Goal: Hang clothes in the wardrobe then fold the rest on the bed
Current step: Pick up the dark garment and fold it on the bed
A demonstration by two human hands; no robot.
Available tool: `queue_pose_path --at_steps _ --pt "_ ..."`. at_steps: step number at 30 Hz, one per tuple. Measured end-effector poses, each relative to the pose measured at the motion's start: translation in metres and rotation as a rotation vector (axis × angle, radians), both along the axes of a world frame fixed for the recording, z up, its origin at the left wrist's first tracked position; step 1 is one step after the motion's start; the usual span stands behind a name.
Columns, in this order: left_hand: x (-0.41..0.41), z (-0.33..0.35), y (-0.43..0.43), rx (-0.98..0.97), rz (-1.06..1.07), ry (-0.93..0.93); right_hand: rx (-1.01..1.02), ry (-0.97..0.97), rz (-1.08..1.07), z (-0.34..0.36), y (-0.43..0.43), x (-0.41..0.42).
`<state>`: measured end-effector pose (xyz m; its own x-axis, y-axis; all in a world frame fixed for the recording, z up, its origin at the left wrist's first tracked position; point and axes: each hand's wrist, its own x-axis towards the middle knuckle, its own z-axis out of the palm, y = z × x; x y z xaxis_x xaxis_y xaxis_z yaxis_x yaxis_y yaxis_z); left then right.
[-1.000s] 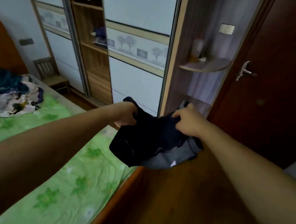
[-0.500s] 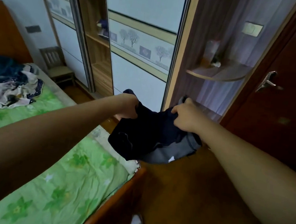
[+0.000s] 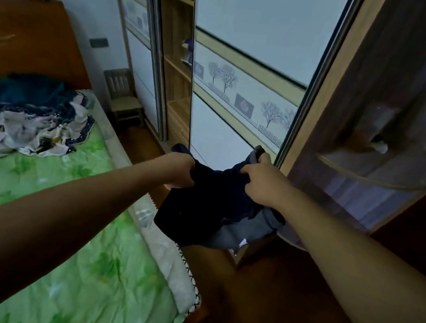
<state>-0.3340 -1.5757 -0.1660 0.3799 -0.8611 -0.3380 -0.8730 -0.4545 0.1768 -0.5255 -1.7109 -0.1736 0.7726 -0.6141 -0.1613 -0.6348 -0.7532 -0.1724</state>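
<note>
A dark navy garment with a grey lining hangs bunched in the air between both hands, over the bed's right edge. My left hand grips its left top edge. My right hand grips the right top edge, with a corner of cloth sticking up past the fingers. The bed with its green floral sheet lies below and to the left. The wardrobe stands straight ahead, its white sliding door with a tree print shut; a gap to its left shows wooden shelves.
A pile of clothes, dark blue and white patterned, lies by the wooden headboard. A small chair stands in the corner. Curved corner shelves are at the right. Dark wood floor runs between bed and wardrobe.
The view has swung left and moved closer to the wardrobe; the door at the right has left the frame. Both hands keep holding the garment, now nearer the sliding door.
</note>
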Motion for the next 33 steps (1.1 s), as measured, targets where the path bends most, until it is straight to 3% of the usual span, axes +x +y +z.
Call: queue_pose_path --at_steps 11,22,27,33 --pt "0.063 0.005 -0.067 -0.047 0.264 0.017 -0.010 -0.007 0.303 0.002 -0.124 0.102" --pt "0.127 0.014 -0.083 -0.078 0.520 -0.020 0.013 0.043 0.464 0.016 -0.171 0.232" --pt "0.201 0.017 -0.099 -0.061 0.542 -0.025 -0.003 0.051 0.513 0.018 -0.191 0.316" --pt "0.346 0.014 -0.121 -0.092 0.590 -0.038 -0.022 0.082 0.534 0.024 -0.212 0.465"
